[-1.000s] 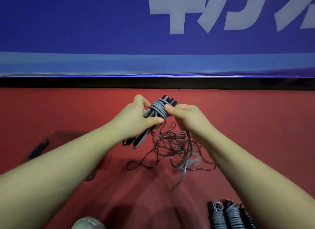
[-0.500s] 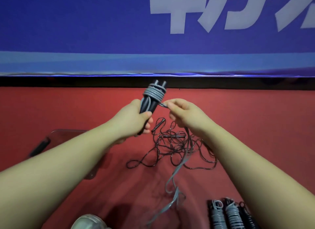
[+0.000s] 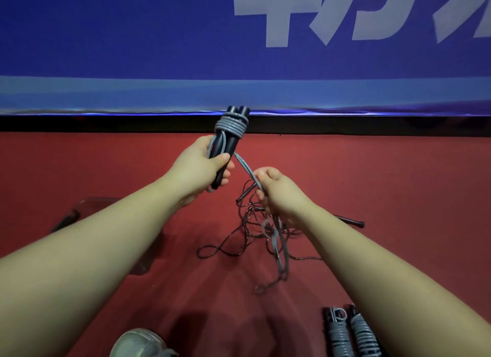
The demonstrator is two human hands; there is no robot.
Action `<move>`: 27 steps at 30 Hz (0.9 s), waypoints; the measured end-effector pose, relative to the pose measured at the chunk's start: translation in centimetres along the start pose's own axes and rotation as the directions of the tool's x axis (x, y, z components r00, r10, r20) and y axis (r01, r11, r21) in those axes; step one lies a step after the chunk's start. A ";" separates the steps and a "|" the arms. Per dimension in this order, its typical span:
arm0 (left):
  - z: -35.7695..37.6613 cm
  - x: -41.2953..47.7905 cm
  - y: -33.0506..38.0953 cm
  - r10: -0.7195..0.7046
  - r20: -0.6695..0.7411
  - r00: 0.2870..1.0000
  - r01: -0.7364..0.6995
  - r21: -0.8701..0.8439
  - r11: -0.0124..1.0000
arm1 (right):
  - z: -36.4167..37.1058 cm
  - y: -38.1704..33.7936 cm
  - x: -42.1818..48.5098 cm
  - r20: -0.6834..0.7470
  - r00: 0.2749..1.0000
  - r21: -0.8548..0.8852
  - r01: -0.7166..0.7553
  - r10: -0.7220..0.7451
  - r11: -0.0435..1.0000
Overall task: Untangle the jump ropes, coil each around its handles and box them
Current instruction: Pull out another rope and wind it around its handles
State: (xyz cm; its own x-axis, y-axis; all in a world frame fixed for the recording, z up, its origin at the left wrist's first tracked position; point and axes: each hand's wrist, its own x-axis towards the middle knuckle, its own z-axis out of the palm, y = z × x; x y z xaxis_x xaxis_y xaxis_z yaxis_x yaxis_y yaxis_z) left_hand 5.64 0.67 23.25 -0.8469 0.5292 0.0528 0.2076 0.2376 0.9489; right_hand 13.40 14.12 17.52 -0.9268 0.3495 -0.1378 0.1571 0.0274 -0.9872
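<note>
Well, the blue banner [image 3: 132,38] behind is plain on its left part. Only toward the right does it carry big white characters [image 3: 279,16], and the top edge cuts them, so you cannot read them.

On the red floor [image 3: 398,184], at the far left, stands a clear box [image 3: 102,199] with something dark inside, too blurred to tell. Your left hand [image 3: 198,168] grips the two black handles [image 3: 234,144] upright, with the fingers curled round them. The grey rope [image 3: 231,125] is wound in several turns near their top. One strand runs slanting down from there to your right hand [image 3: 281,194], which pinches it between thumb and fingers. Below this hand the rest of the rope hangs to the floor over the dark tangle [image 3: 233,246]. A loose black handle [image 3: 350,222] lies just right of your right forearm. At the bottom right, two coiled ropes [image 3: 342,335] lie side by side, partly behind that forearm.

Half a second ago your right hand was up beside the coil. Now it is lower and more to the right, and the strand is stretched. The handles stand higher, and their tips reach the banner's lower edge.
</note>
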 end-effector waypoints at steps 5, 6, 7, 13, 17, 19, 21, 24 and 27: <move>-0.6 0.7 1.0 0.083 -0.047 0.995 -0.082 0.025 0.996 | 0.4 -0.3 0.3 -0.040 0.909 -0.382 0.370 -0.415 0.847; -0.7 0.7 1.1 0.076 -0.055 0.996 -0.073 0.045 0.996 | 0.5 -0.2 0.4 -0.063 0.905 -0.356 0.373 -0.420 0.857; -0.8 0.7 1.1 0.065 -0.057 0.996 -0.062 0.056 0.996 | 0.4 -0.1 0.4 -0.073 0.907 -0.333 0.369 -0.414 0.868; -1.8 0.6 0.5 0.035 0.023 0.999 -0.038 0.114 0.993 | -0.3 -0.5 1.5 -0.167 0.963 -0.069 0.205 -0.214 0.976; -1.9 0.3 0.2 0.026 0.024 0.999 -0.028 0.064 0.998 | -1.4 -0.4 1.8 0.110 0.994 0.326 -0.030 -0.007 0.945; -1.8 0.0 0.0 0.016 0.038 0.999 -0.017 0.048 0.999 | -2.0 0.1 1.5 0.280 0.958 0.312 -0.155 0.065 0.937; -1.6 -0.2 -0.1 0.011 0.065 0.998 -0.014 0.045 0.999 | -2.4 0.6 1.4 0.312 0.946 0.184 -0.150 0.087 0.971; -1.5 -0.4 0.2 -0.001 0.077 0.997 -0.004 0.062 0.998 | -2.3 0.8 1.3 0.179 0.983 -0.111 0.063 -0.043 0.992; -1.2 -0.6 0.6 0.002 0.107 0.994 -0.010 0.075 0.997 | -1.4 0.7 1.1 0.020 0.961 -0.329 0.268 -0.277 0.905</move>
State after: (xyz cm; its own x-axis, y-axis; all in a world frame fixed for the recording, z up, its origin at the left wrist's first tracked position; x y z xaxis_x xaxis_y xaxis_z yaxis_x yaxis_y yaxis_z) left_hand 5.65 -0.47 24.19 -0.7892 0.6138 0.0211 0.2521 0.2924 0.9225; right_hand 12.91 15.80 16.76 -0.9406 0.3095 0.1396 0.0062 0.4268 -0.9043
